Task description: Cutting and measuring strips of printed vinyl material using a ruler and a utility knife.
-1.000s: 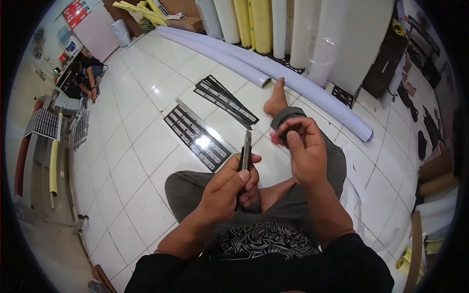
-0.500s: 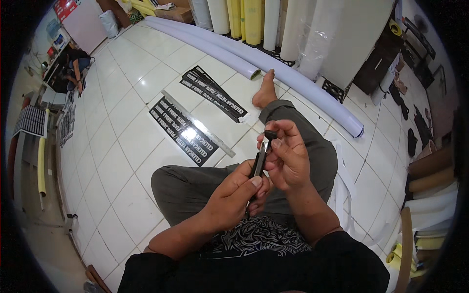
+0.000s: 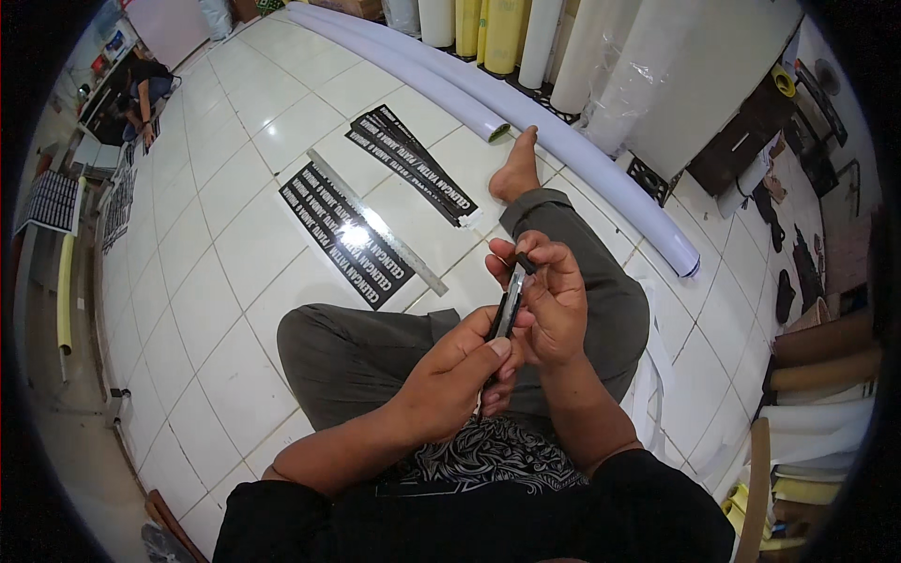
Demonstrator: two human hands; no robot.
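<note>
My left hand (image 3: 469,366) is wrapped round a black and metal utility knife (image 3: 507,314), which points away from me over my lap. My right hand (image 3: 554,310) is closed at its upper end, pinching a small black piece (image 3: 524,263) there. On the tiles beyond my bent legs lie a dark printed sheet with rows of white lettering (image 3: 333,239), a long metal ruler (image 3: 404,253) along its right edge, and an overlapping stack of dark printed strips (image 3: 408,164).
Long pale rolls (image 3: 657,230) lie across the back, before upright rolls (image 3: 497,38). A person (image 3: 145,89) crouches at far left among printed strips. White offcuts (image 3: 657,375) lie by my right leg, more rolls (image 3: 817,366) at right.
My right hand has come leftward from beside the knife to its tip with the small black piece, meeting my left hand's tool. My left hand has shifted slightly right.
</note>
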